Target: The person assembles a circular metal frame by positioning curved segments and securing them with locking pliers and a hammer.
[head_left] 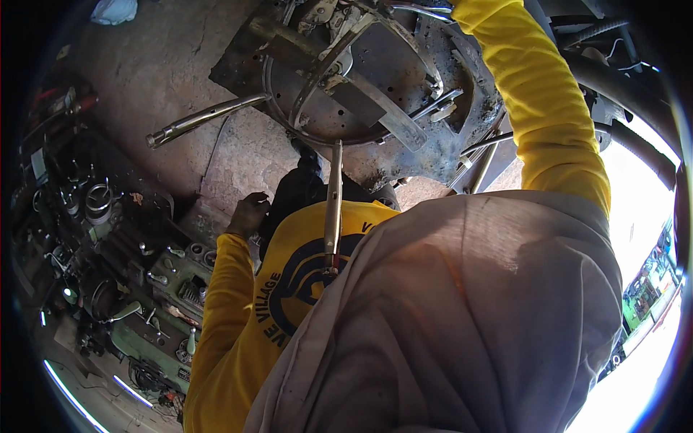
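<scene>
My left hand (pixel 250 214) hangs low beside my dark trousers, its fingers loosely spread in shadow and nothing visible in them. My right arm, in a yellow sleeve (pixel 552 108), reaches to the upper edge, where the hand is out of view. Near that cuff, a thin shiny rod (pixel 420 9) runs in from the left. Left of the arm stands a round metal frame (pixel 273 94) with curved bars and flat strips over a pitted metal plate (pixel 411 159). One tubular metal leg (pixel 206 120) points left from it; another tube (pixel 333 202) points toward my chest.
A green machine (pixel 155 317) with several levers and knobs fills the lower left. Dark pipes and bars (pixel 613 79) crowd the right, beside a bright opening. A pale bundle (pixel 114 11) lies on the floor at the upper left. Grey-brown cloth (pixel 447 310) drapes over me.
</scene>
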Motion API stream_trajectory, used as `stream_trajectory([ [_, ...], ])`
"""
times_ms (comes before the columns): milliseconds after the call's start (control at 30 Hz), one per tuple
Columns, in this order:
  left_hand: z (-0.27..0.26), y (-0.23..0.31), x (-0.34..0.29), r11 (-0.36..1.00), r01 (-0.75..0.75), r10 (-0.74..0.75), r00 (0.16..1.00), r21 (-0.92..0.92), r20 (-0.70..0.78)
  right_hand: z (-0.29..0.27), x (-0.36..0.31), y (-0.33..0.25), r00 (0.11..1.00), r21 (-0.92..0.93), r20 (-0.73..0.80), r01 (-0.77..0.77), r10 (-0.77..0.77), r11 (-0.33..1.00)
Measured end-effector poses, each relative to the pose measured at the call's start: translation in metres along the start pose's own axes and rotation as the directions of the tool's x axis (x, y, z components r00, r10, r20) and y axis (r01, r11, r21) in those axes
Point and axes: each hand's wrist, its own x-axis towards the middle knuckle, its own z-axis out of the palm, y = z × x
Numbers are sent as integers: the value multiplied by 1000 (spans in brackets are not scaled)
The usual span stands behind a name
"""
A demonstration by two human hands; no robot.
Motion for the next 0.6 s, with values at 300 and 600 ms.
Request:
stream_trajectory([
  [300, 0, 6, -6, 991, 136, -136, 991, 16, -6, -12, -12, -17, 988, 216, 31, -153, 150, 964],
  [600, -98, 180, 19, 864, -500, 365, 699, -54, -615, -14, -26, -22, 983, 99, 5, -181, 182, 978],
])
